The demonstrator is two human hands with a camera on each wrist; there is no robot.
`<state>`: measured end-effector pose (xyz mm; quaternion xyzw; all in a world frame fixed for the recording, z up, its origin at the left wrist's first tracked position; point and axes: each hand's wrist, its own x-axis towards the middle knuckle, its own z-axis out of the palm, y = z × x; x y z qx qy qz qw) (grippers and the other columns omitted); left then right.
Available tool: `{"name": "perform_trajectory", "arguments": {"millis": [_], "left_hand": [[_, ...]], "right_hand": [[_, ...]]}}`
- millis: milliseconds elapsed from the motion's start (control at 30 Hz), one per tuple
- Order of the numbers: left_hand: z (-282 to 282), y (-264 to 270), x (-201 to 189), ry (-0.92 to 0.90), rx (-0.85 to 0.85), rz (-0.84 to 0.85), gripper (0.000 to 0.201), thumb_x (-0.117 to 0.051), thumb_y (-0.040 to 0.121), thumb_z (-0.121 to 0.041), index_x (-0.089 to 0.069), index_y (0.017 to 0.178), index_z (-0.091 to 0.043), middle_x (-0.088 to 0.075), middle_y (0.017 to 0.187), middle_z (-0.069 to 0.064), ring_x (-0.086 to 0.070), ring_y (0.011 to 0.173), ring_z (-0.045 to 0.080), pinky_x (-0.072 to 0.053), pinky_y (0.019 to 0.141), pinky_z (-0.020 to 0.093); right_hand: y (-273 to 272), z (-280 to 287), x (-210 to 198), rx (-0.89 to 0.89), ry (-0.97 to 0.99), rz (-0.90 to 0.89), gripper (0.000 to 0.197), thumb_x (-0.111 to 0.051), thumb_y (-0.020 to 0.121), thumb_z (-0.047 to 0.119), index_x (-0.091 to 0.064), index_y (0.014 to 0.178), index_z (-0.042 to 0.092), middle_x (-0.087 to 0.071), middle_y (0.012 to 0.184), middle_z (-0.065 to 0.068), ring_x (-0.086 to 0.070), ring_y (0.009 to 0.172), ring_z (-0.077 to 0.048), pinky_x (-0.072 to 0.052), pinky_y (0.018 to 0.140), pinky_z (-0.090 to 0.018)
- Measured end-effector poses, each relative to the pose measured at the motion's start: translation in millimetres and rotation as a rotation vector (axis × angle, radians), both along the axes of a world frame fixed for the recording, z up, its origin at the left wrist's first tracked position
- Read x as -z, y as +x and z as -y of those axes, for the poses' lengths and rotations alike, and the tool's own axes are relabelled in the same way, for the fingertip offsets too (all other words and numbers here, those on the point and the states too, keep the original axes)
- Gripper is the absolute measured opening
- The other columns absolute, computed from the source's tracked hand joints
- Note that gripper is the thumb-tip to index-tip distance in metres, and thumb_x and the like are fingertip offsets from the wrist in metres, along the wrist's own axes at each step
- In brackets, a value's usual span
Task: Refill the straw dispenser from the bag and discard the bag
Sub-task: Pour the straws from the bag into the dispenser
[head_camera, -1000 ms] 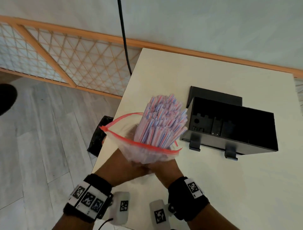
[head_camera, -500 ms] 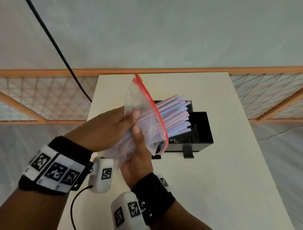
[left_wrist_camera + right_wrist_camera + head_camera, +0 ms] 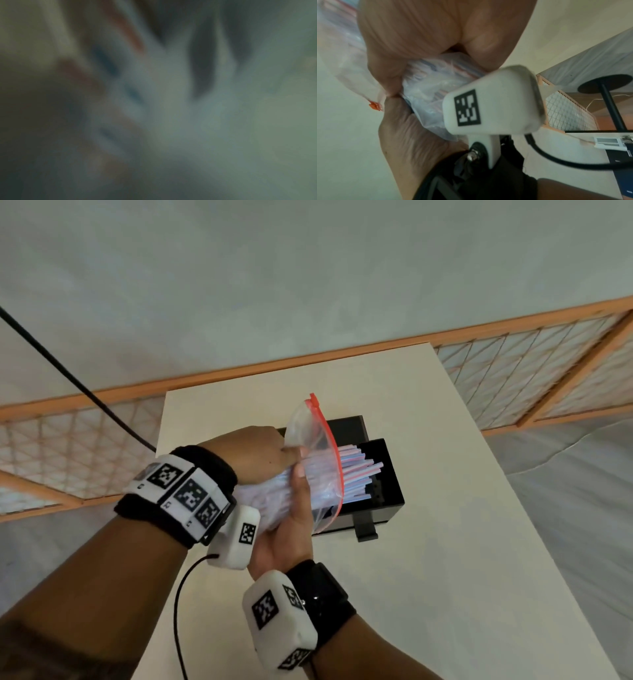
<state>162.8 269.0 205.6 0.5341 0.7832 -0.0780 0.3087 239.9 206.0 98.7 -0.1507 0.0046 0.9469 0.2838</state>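
A clear zip bag [image 3: 317, 460] with a red seal lies tipped sideways over the open black straw dispenser [image 3: 387, 474] on the cream table [image 3: 428, 559]. Pink and blue striped straws [image 3: 358, 470] stick out of the bag's mouth into the dispenser's open top. My left hand [image 3: 260, 453] grips the bag from above. From underneath, my right hand [image 3: 291, 515] holds the bag and the bundle inside it. In the right wrist view both hands clasp the crumpled bag [image 3: 426, 94]. The left wrist view is a blur.
The dispenser's black lid [image 3: 346, 428] stands behind it. An orange lattice fence [image 3: 531, 371] runs behind the table, and a black cable [image 3: 78, 385] hangs at the left. Grey floor [image 3: 565, 474] lies to the right of the table.
The bag went from upright at the table's left edge to tipped sideways over the dispenser. The straws' ends now reach further into the box. Both hands kept their hold.
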Motion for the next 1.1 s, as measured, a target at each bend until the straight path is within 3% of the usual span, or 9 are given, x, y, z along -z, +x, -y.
{"name": "perform_trajectory", "arguments": {"millis": [133,200,300,467,567,666,800,900,1100], "left_hand": [[-14.7,8.1,2.5,-0.055,0.051,-0.084,0.055,-0.039,0.102,-0.053,-0.045,0.060,-0.017,-0.045,0.059,0.000,-0.041,0.054,0.013,-0.029,0.054,0.027],[-22.3,12.5,3.8,-0.074,0.093,-0.119,0.053,-0.038,0.103,-0.050,-0.045,0.062,-0.018,-0.045,0.062,0.000,-0.041,0.056,0.013,-0.029,0.054,0.026],[-33.0,18.3,7.6,-0.083,0.124,-0.153,0.052,-0.038,0.103,-0.050,-0.048,0.064,-0.017,-0.048,0.065,0.001,-0.043,0.058,0.013,-0.031,0.055,0.025],[-42.0,23.0,20.1,-0.060,0.084,-0.183,0.049,-0.047,0.097,-0.055,-0.061,0.079,-0.012,-0.062,0.082,0.007,-0.058,0.074,0.021,-0.045,0.073,0.031],[-45.8,21.8,19.1,-0.111,0.102,-0.198,0.052,-0.046,0.094,-0.063,-0.053,0.069,-0.018,-0.053,0.068,0.000,-0.050,0.062,0.016,-0.041,0.065,0.029],[-45.4,21.4,14.3,-0.099,0.064,-0.233,0.067,-0.037,0.085,-0.080,-0.057,0.074,-0.017,-0.057,0.070,-0.001,-0.054,0.063,0.016,-0.043,0.066,0.030],[-42.8,24.5,-0.2,-0.089,-0.001,-0.178,0.086,-0.021,0.084,-0.085,-0.062,0.078,-0.010,-0.048,0.064,0.002,-0.045,0.057,0.016,-0.036,0.062,0.031],[-40.5,25.2,-9.8,-0.079,-0.011,-0.153,0.088,-0.019,0.086,-0.083,-0.060,0.084,-0.005,-0.062,0.081,0.015,-0.043,0.058,0.014,-0.033,0.064,0.030],[-26.4,21.0,-31.9,-0.085,-0.032,-0.184,0.083,-0.015,0.083,-0.085,-0.057,0.108,-0.018,-0.065,0.101,0.001,-0.060,0.090,0.018,-0.041,0.078,0.031]], "right_hand": [[1.0,-5.7,0.1,0.031,-0.038,-0.014,0.090,-0.062,0.092,0.061,-0.037,0.155,0.001,-0.033,0.160,-0.027,-0.031,0.150,-0.042,-0.022,0.124,-0.057],[4.1,-10.0,-2.0,0.067,-0.064,0.048,0.080,-0.057,0.095,0.061,-0.050,0.148,0.003,-0.044,0.155,-0.025,-0.041,0.145,-0.040,-0.031,0.121,-0.055],[16.3,-15.5,-6.6,0.016,-0.082,0.017,0.081,-0.035,0.096,0.069,-0.081,0.106,0.003,-0.077,0.112,-0.017,-0.075,0.103,-0.028,-0.060,0.092,-0.041],[24.4,-21.1,-7.1,0.042,-0.045,0.030,0.085,-0.025,0.099,0.067,-0.085,0.082,0.008,-0.080,0.087,-0.011,-0.078,0.078,-0.022,-0.063,0.070,-0.031],[23.2,-21.0,-3.6,0.029,-0.049,-0.032,0.086,-0.028,0.096,0.072,-0.084,0.093,0.006,-0.079,0.096,-0.013,-0.078,0.086,-0.025,-0.063,0.078,-0.034],[20.5,-16.0,-2.6,0.040,-0.058,-0.098,0.090,-0.033,0.092,0.079,-0.077,0.116,0.004,-0.074,0.118,-0.016,-0.073,0.109,-0.029,-0.057,0.097,-0.041],[18.2,-8.5,-6.3,0.044,0.003,-0.082,0.094,-0.036,0.090,0.083,-0.067,0.132,0.005,-0.068,0.131,-0.015,-0.063,0.122,-0.029,-0.029,0.121,-0.046],[17.1,-4.4,-12.4,0.040,0.061,-0.095,0.090,-0.035,0.091,0.081,-0.065,0.135,0.008,-0.067,0.132,-0.013,-0.063,0.122,-0.027,-0.035,0.117,-0.042],[12.7,3.3,-27.8,0.041,0.146,-0.143,0.093,-0.041,0.090,0.075,-0.044,0.152,0.006,-0.052,0.148,-0.017,-0.053,0.134,-0.030,-0.030,0.121,-0.046]]}}
